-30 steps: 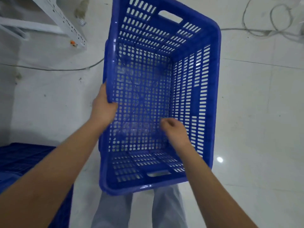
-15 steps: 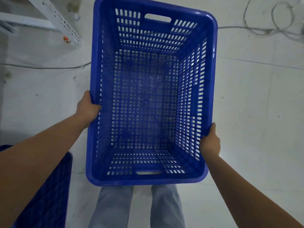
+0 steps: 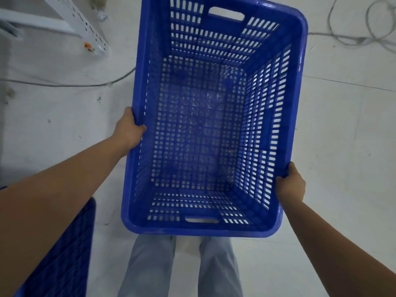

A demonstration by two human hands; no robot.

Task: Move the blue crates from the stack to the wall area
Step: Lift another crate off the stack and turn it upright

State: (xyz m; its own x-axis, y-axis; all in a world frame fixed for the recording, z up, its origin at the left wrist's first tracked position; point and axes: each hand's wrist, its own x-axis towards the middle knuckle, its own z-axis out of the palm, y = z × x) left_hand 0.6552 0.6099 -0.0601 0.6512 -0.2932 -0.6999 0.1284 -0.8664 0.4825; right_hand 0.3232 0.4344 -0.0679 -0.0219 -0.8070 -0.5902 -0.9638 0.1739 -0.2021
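A blue crate (image 3: 214,125) is held in front of the person, above the pale floor (image 3: 342,146), with its open top turned toward the camera so that the perforated bottom and slotted walls are seen from inside. Nothing is seen in the crate. Its left long rim is gripped by the left hand (image 3: 128,133), the thumb hooked over the edge. Its right long rim, nearer the close corner, is gripped by the right hand (image 3: 291,185), whose fingers (image 3: 288,171) are curled round the rim. Beneath the near end of the crate, grey trouser legs (image 3: 150,264) are seen. At the lower left edge, part of another blue crate (image 3: 64,254) is visible behind the left forearm. A white perforated metal frame (image 3: 79,24) lies at the upper left, and thin cables (image 3: 364,37) are strewn over the floor at the upper right.
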